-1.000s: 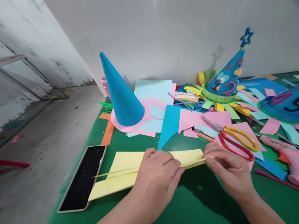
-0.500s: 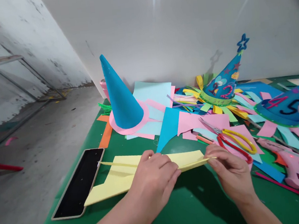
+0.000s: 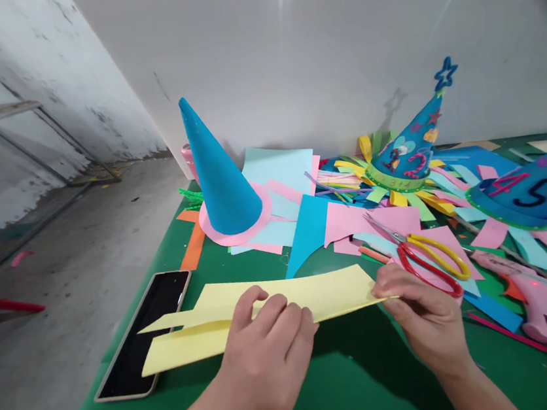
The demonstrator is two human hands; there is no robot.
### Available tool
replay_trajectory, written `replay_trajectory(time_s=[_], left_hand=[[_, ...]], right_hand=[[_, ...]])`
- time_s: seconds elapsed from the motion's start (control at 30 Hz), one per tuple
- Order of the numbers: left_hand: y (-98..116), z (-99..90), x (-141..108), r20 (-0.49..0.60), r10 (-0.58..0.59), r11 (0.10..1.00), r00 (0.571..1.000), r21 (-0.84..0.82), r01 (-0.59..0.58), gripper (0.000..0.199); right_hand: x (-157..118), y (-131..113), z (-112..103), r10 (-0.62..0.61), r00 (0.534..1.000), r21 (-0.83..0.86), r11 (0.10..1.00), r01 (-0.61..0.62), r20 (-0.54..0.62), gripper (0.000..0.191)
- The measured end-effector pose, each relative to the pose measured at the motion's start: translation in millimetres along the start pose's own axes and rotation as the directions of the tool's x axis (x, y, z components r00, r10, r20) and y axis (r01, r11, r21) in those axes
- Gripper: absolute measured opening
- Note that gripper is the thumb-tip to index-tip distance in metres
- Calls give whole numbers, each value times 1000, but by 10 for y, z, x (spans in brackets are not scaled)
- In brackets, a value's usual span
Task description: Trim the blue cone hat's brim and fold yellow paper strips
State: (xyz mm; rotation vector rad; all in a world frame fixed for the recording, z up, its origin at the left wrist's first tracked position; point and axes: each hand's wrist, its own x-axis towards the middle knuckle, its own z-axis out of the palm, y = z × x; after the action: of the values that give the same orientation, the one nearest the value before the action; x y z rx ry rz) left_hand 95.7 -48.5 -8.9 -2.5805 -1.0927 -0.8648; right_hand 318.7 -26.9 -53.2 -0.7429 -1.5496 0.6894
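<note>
A folded sheet of yellow paper (image 3: pixel 332 290) spans the space between my two hands, low over the table's near part. My left hand (image 3: pixel 272 343) lies across its middle, fingers bent around the near edge. At the right end, my right hand (image 3: pixel 417 314) pinches the paper between thumb and fingers. The paper's left end splits into two flaps, which reach over a black-screened phone (image 3: pixel 145 338). Just beyond my right hand lie scissors (image 3: pixel 432 256) with one red and one yellow handle.
A blue paper cone (image 3: pixel 226 184) stands on a pink ring at the back left. Two decorated party hats, one starred (image 3: pixel 403 154) and one numbered (image 3: pixel 524 199), stand right. A pink glue gun (image 3: pixel 525 288), pink and blue paper scraps (image 3: pixel 374 220) lie on the green table (image 3: pixel 353 387).
My left hand has slid slightly left along the yellow paper. The upper left flap has swung lower and flatter, showing more of its face. My right hand keeps its pinch.
</note>
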Motion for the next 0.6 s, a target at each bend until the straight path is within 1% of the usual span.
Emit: replay_trajectory(time_s=[0.1,0.2,0.27,0.3,0.4,0.47,0.6], left_hand=[[29,5,-74,-48,78,996,996,48,-76,16],[36,12,-113,-57,88,995,994,57,-85,16],[45,9,-101,-50,41,998,998,39,-39,14],[55,5,-81,-27,0,1000,1000,18,0,13],[111,-9,21,79,-132,988,988,-75,138,17],[160,-9,107,129,-162,975,978,-134,179,20],[237,20,248,199,-154,949,968,-243,201,21]], right_hand=[[-17,-25,-33,-37,998,-3,999,37,42,31],[-42,-33,-60,-36,996,-26,999,39,80,32],[-53,-33,-65,-36,995,-40,998,40,88,31],[-54,-34,-62,-36,996,-47,998,40,85,30],[-47,-47,-37,-24,996,-60,998,30,89,30],[-41,-59,-16,-24,994,-57,998,30,110,30],[-37,-77,10,-40,989,-54,997,48,140,29]])
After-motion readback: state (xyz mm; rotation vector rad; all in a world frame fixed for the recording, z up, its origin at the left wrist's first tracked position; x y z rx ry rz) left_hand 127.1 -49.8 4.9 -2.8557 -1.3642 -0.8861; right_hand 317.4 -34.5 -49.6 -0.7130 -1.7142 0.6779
